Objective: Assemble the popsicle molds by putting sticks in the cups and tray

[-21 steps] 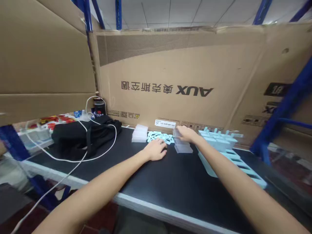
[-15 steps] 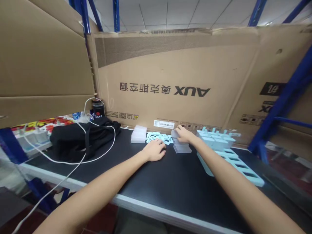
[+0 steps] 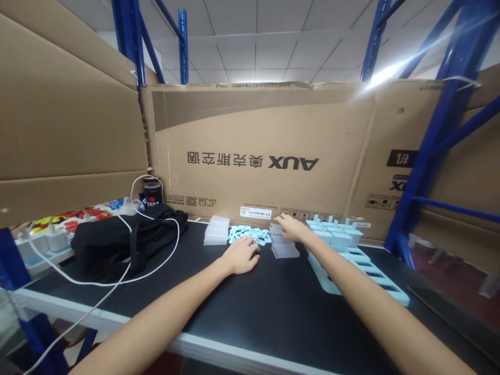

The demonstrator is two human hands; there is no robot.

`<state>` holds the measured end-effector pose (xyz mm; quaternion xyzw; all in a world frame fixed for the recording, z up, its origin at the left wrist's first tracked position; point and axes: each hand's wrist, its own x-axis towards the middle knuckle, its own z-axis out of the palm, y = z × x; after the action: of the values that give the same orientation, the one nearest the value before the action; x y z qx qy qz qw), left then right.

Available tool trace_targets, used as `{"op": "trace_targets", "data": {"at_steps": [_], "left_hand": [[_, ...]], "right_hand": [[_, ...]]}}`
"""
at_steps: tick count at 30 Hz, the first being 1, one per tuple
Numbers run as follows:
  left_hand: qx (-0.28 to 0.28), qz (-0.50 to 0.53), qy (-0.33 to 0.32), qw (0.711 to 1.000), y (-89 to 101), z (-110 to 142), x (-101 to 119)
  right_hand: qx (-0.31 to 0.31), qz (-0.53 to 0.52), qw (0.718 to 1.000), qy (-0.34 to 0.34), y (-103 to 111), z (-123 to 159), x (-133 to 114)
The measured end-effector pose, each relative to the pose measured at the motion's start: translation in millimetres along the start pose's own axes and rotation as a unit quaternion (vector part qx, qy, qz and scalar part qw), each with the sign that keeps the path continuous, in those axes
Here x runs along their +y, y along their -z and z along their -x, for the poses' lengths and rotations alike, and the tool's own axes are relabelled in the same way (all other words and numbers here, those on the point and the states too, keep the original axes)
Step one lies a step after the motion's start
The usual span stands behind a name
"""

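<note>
My left hand (image 3: 241, 255) lies palm down on the black tabletop, fingers loosely stretched, at the near edge of a scattered pile of small light-blue plastic pieces (image 3: 250, 234). Farther right, my right hand (image 3: 292, 227) reaches over the back of a row of clear plastic boxes (image 3: 285, 250). Its fingers are apart at the rearmost box, and part of that box is hidden beneath the hand. Whether the fingertips press on it is hard to see. Left of the pile stands another row of clear plastic boxes (image 3: 216, 232).
Light-blue popsicle molds (image 3: 339, 235) sit in a slotted blue rack (image 3: 375, 273) at the right. A black cloth bag (image 3: 117, 245), a white cable (image 3: 177, 250), a dark jar (image 3: 152, 192) and a power strip (image 3: 42, 250) are at the left. Cardboard (image 3: 250, 135) walls the back.
The camera has tilted up, so the scene sits lower. My right hand's fingers have loosened at the rearmost clear box, which appears lower beneath them. My left hand stays beside the pile.
</note>
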<state>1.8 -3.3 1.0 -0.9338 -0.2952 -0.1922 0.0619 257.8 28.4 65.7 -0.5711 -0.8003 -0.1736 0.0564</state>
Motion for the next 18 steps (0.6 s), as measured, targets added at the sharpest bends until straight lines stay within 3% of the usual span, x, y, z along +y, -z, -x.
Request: {"op": "trace_targets", "data": {"at_steps": [3,5,6,8,10,13,18], "left_hand": [[-0.001,-0.002,0.007,1.0,-0.1,0,0],[0.002,-0.002,0.012,1.0,-0.2,0,0],[0.004,0.0,0.015,1.0,-0.3,0,1],[0.006,0.003,0.022,1.0,-0.4,0,1],[0.007,0.003,0.028,1.0,-0.4,1,1],[0.009,-0.002,0.033,0.999,0.4,1,2],[0.001,-0.01,0.035,0.999,1.7,2,3]], "right_hand": [[0.149,-0.015,0.987,-0.057,25,28,13],[0.253,-0.048,0.953,-0.158,31,58,35],[0.267,-0.07,0.934,-0.226,30,76,48],[0.201,-0.114,0.906,-0.355,23,109,75],[0.122,-0.145,0.891,-0.412,12,135,95],[0.043,-0.183,0.895,-0.404,-5,151,108],[-0.026,-0.161,0.897,-0.411,-19,143,104]]}}
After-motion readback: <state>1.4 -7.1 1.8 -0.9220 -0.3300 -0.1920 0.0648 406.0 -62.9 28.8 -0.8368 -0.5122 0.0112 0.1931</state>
